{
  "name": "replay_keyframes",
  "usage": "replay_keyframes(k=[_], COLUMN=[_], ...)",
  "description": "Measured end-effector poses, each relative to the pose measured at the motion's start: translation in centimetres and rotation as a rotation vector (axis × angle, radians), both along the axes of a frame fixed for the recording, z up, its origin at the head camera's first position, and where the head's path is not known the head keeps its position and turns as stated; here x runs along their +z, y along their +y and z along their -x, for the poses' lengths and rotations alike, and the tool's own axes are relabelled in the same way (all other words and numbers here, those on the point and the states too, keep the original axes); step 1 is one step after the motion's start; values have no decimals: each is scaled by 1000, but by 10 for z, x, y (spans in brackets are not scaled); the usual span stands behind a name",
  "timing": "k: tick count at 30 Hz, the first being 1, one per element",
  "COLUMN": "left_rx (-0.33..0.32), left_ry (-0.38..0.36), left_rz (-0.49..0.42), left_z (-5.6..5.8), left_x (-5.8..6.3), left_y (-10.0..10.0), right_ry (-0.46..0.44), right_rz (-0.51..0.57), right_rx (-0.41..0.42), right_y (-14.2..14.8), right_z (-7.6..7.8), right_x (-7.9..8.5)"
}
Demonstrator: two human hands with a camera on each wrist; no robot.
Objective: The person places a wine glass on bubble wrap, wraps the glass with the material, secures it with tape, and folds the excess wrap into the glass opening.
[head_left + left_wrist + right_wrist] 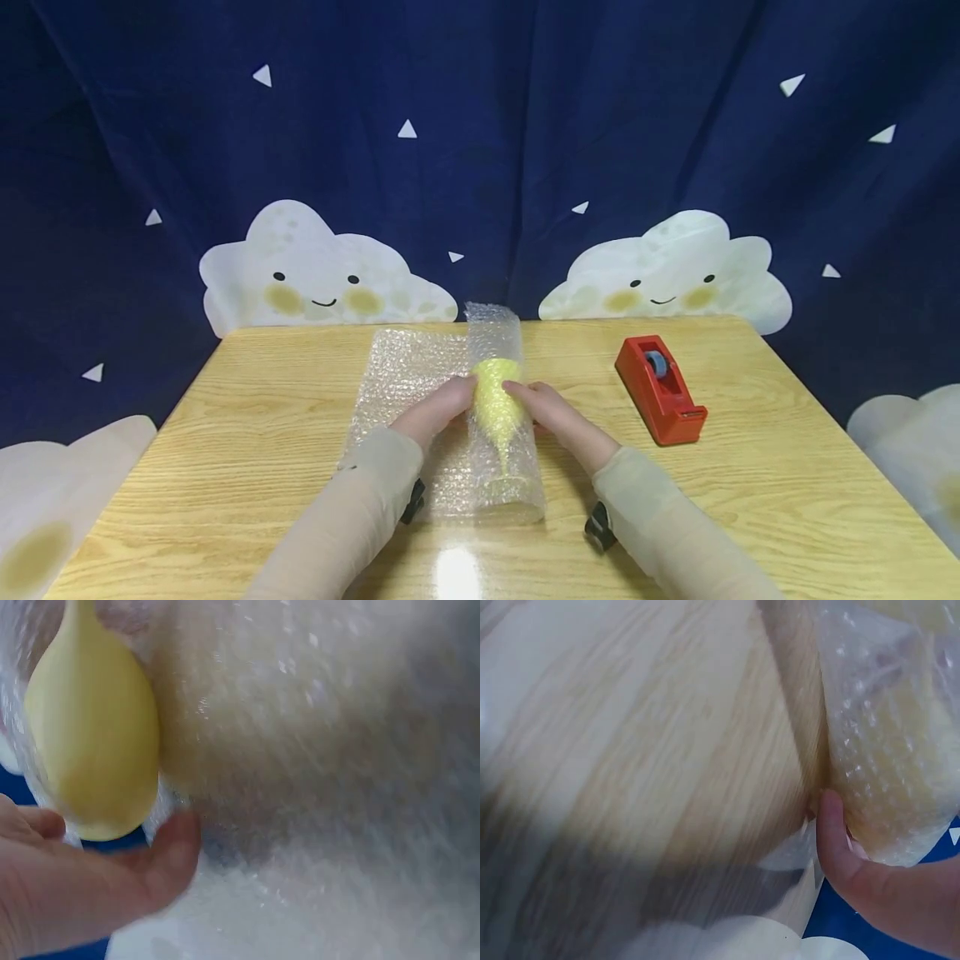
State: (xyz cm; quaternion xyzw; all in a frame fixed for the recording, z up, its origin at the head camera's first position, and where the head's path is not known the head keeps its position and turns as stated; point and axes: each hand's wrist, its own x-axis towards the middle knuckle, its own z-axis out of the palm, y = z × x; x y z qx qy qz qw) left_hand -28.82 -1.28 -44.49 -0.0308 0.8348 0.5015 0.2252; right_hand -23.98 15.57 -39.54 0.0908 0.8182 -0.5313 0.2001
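A yellow goblet lies on its side with its bowl away from me and its stem and foot toward me. Bubble wrap covers it, and a flat part of the sheet spreads to the left on the table. My left hand holds the left side of the wrapped bowl. From the right, my right hand grips the same bowl, thumb on top of the wrap. The left wrist view shows the goblet's bowl close to the left fingers. In the right wrist view the right thumb lies against the bubble wrap.
A red tape dispenser with a roll of tape stands to the right on the wooden table. Behind the table hangs a dark blue curtain with clouds and triangles. A black wrist camera hangs under the right sleeve.
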Motion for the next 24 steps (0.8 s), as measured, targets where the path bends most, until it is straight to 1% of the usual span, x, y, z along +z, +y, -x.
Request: replay_keyframes(k=[1,2,3,4,5,6,8,10,11,17,21,24], left_rx=[15,29,42,53,58,60,50,45,38,15,22,37], left_ry=[39,93,126,148,174,193,209,206,213,209,217,240], left_rz=[73,164,244,293,334,367,407,423,442,501,551,572], left_z=[-2,-13,-24,-35,-43,-48,-49,-49,-44,-41,-40,-40], left_x=[3,21,39,57,67,74,76,75,68,65,64,64], left_y=[3,5,8,10,10,11,11,11,11,12,13,13], right_ry=[2,3,5,7,11,13,14,19,21,28,27,25], right_rz=[-4,-2,-1,-1,-1,-2,-2,-9,-12,-11,-10,-14], right_rx=[-8,-17,-21,-21,-19,-21,-23,-14,-10,15,24,28], right_y=[-1,-2,-3,-3,-3,-4,-4,-4,-4,-3,-4,-4], right_z=[0,0,0,0,-1,-1,-2,-3,-3,-3,-4,-4], right_x=[0,0,0,0,0,0,0,0,-1,0,1,2])
